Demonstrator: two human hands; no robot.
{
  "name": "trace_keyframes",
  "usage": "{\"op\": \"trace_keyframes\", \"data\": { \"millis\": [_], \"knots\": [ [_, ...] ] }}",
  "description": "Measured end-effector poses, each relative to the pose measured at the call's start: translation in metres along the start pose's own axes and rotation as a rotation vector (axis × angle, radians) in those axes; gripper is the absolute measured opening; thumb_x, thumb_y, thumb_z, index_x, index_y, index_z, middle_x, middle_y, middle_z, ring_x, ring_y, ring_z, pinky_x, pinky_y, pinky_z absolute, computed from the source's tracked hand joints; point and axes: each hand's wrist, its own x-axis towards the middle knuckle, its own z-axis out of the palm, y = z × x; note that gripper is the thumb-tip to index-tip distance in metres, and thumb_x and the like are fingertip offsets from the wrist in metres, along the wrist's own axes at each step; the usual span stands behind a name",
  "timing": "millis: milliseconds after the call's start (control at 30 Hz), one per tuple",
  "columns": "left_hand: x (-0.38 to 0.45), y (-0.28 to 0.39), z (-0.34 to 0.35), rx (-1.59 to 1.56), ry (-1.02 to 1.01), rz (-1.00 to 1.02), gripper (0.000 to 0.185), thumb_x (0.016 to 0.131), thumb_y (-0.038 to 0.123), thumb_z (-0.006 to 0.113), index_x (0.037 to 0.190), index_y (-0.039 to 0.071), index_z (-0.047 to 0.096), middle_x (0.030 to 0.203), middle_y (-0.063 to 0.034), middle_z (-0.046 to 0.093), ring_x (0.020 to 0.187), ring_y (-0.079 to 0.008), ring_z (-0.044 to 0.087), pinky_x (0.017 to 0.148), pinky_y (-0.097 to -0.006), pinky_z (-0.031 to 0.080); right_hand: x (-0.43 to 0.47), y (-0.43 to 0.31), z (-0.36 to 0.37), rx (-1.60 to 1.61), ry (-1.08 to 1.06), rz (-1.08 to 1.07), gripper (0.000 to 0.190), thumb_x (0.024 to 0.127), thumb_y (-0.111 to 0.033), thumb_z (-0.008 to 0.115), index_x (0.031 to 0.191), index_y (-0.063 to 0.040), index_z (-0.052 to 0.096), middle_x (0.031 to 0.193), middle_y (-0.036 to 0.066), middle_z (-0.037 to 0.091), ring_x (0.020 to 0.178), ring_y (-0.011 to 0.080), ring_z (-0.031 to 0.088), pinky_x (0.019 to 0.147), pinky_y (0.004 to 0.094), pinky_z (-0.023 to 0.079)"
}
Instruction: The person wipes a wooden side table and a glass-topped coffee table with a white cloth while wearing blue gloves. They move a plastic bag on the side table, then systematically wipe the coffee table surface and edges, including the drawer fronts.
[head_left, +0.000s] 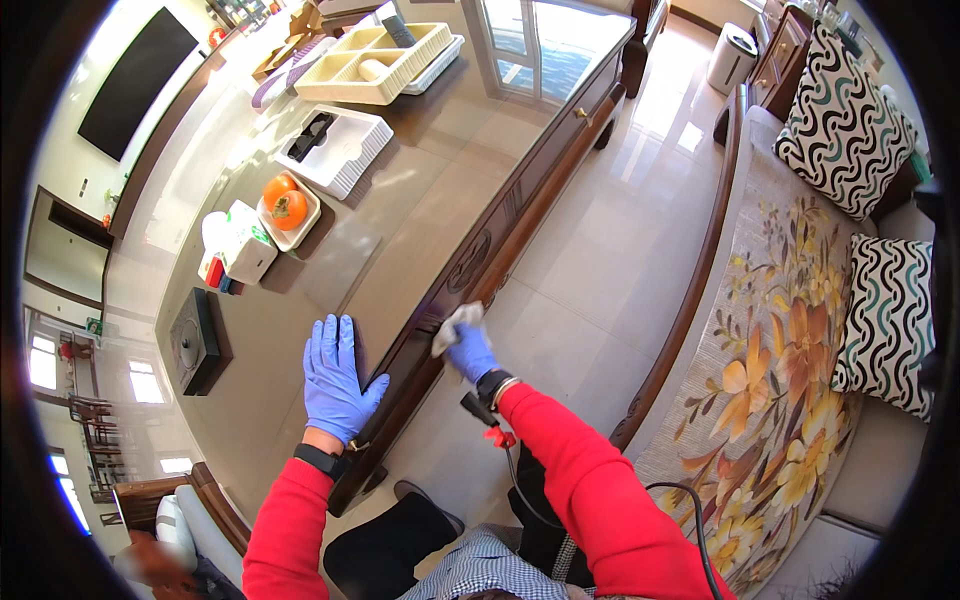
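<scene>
My left hand, in a blue glove, lies flat with fingers spread on the glass-covered top of a dark wooden coffee table, near its edge. In my right hand, also gloved in blue, is a bunched whitish cloth, held against the table's carved front side. A black plug-like connector on a cable with a red tie hangs beneath my right wrist. The fingertips of the right hand are partly hidden by the cloth and slightly blurred.
On the table stand persimmons in a dish, a tissue pack, a white tray, a cream divided tray and a black box-like device. A sofa with a floral cover stands at right, across tiled floor.
</scene>
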Motion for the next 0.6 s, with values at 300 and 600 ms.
{"op": "trace_keyframes", "data": {
  "millis": [300,600],
  "knots": [
    [0.0,0.0,-0.002,-0.022,0.029,0.004,0.105,0.078,0.047,0.074,0.159,0.004,0.023,0.161,-0.0214,0.027,0.149,-0.0405,0.024,0.123,-0.0484,0.019,0.063,0.0,-0.048,0.126,0.549,-0.197,0.044,0.085,-0.01,0.059,0.128,0.001,0.058,0.118,0.029,0.059,0.115,0.0427,0.055,0.101,0.045,0.044],
    [0.0,0.001,-0.003,-0.015,0.015,-0.005,0.104,0.079,0.047,0.073,0.159,0.006,0.021,0.161,-0.0205,0.027,0.15,-0.0404,0.023,0.122,-0.0484,0.018,-0.005,-0.001,0.013,0.225,0.143,-0.179,0.008,0.091,-0.009,0.054,0.091,-0.002,0.056,0.074,0.018,0.059,0.074,0.036,0.064,0.066,0.0427,0.053]
  ]
}}
